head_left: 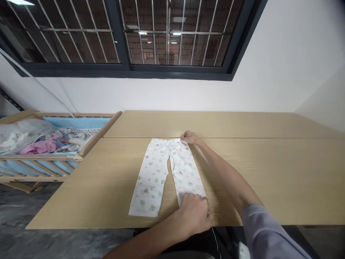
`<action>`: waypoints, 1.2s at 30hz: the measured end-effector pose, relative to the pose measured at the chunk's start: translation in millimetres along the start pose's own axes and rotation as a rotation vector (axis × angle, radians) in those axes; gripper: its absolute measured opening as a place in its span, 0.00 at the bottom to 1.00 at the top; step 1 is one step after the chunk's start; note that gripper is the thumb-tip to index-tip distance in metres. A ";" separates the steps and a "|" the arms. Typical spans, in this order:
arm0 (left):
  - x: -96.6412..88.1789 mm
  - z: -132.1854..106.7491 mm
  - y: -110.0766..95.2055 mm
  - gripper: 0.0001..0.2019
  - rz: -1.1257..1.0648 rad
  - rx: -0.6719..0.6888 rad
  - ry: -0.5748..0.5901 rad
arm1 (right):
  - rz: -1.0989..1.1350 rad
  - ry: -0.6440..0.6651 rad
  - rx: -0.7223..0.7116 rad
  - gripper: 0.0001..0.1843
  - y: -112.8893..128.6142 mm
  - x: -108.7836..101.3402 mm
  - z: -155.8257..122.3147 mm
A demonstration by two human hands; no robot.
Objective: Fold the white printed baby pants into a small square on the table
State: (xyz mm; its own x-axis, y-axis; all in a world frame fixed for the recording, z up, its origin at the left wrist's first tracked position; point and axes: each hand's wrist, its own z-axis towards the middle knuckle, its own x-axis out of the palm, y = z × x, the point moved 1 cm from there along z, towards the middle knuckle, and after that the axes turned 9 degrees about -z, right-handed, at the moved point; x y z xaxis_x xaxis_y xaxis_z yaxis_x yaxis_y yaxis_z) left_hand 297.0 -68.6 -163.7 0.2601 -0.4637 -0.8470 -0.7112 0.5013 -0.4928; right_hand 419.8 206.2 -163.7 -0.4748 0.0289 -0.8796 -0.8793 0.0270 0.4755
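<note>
White baby pants (153, 176) with a small green and pink print lie flat on the wooden table, waistband away from me and legs pointing towards me. My right hand (190, 137) reaches to the far right corner of the waistband and pinches it between the fingers. At the near end of the right leg, my left hand (195, 212) is closed on the cuff, covering most of it. The left leg lies untouched, its hem close to the table's front edge.
The wide wooden table (269, 172) has a seam running across it and meets the white wall behind. On the left stands a wooden crib (88, 145) with blue lining, holding a heap of clothes (44, 144). A barred window (172, 39) is above.
</note>
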 end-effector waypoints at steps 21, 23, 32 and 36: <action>-16.3 -164.3 122.7 0.20 -0.367 -0.649 -0.748 | -0.173 0.082 -0.125 0.09 166.9 60.6 10.5; -15.6 -165.1 125.1 0.18 -0.234 -0.737 -0.689 | -0.201 0.091 -0.137 0.09 175.1 68.4 5.9; 2.8 -165.5 101.9 0.16 0.263 -0.174 -1.040 | -0.189 0.068 -0.791 0.31 184.5 61.9 -86.4; 30.8 -157.4 98.0 0.24 0.276 -0.182 -0.974 | -0.100 0.310 -1.199 0.36 164.0 67.3 -167.1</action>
State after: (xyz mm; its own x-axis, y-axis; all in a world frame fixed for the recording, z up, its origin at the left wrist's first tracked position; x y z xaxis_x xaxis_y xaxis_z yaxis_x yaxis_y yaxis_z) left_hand 132.5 -148.7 -206.8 0.4322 0.4851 -0.7601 -0.8934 0.3451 -0.2878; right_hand 237.4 45.6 -147.0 -0.2491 -0.1618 -0.9549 -0.3142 -0.9191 0.2377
